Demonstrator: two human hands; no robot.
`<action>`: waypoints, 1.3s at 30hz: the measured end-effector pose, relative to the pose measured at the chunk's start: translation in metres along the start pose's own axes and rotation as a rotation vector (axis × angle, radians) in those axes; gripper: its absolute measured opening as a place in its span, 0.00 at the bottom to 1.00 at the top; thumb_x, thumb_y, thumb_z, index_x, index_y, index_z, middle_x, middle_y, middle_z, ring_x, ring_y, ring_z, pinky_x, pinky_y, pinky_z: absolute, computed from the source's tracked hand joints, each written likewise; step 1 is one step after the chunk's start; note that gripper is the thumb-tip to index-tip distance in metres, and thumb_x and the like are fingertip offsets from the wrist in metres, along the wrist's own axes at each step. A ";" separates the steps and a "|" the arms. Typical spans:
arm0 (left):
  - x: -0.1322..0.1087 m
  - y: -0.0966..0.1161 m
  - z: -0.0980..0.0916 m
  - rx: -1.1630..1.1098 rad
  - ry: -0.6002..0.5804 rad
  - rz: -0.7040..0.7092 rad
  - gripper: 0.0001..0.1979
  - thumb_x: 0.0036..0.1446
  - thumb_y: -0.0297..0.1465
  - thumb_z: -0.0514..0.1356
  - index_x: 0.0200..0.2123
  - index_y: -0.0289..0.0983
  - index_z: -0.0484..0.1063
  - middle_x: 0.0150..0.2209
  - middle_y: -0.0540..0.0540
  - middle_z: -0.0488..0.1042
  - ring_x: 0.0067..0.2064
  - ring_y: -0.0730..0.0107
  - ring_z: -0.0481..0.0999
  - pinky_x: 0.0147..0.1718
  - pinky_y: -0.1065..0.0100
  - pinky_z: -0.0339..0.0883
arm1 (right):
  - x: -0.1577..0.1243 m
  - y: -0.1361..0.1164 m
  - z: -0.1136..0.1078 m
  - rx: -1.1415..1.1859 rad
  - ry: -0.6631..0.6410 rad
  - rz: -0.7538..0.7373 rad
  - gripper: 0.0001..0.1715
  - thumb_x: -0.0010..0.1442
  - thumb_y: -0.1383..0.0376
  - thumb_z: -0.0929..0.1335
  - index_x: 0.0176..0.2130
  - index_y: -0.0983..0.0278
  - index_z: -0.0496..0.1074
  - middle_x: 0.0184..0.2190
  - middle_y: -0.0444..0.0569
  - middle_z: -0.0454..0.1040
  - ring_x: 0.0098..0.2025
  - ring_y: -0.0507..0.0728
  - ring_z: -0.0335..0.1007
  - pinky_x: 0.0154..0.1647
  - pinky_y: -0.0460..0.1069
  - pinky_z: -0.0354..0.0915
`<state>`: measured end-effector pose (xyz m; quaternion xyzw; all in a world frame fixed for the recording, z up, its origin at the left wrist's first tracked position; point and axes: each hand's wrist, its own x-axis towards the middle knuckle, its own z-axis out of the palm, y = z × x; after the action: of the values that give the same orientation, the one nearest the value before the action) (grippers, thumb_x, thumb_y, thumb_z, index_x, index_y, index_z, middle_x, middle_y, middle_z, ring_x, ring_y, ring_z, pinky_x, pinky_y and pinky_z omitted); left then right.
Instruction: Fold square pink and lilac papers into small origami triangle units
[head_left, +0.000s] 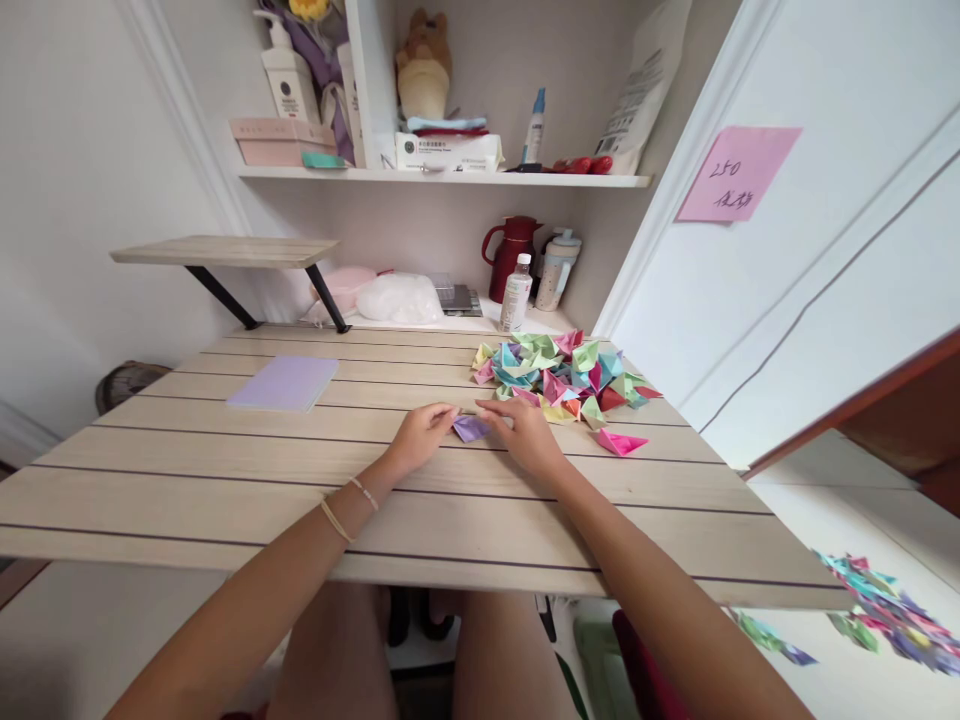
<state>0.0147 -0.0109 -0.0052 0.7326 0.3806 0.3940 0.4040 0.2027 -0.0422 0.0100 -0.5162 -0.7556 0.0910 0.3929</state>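
A small purple folded paper piece (470, 428) lies on the wooden table (225, 480) in front of me. My left hand (421, 436) rests at its left side with fingertips pressed on it. My right hand (523, 432) lies flat over its right side, fingers pointing left and pressing the paper down. Just beyond my right hand sits a heap of several folded paper pieces (562, 375) in pink, green, blue and yellow. A single pink folded piece (621, 442) lies apart to the right of my hand.
A stack of purple paper sheets (283, 384) lies at the table's left. A plastic bottle (516, 293), red jug (511, 250) and plastic bag (397, 298) stand at the back. A small raised shelf (225, 251) sits back left. More folded pieces (885, 605) lie lower right.
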 end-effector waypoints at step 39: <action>-0.008 -0.027 -0.154 1.106 0.508 -0.669 0.15 0.52 0.34 0.52 0.37 0.32 0.72 0.36 0.31 0.73 0.39 0.47 0.72 0.28 0.59 0.63 | 0.033 0.054 -0.085 -0.142 0.841 0.412 0.21 0.57 0.59 0.58 0.46 0.66 0.68 0.32 0.53 0.72 0.26 0.54 0.63 0.31 0.49 0.57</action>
<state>-0.1306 0.0377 0.0245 0.5593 0.8137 0.1558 -0.0305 0.2939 -0.0124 0.0545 -0.6730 -0.4170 -0.1018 0.6023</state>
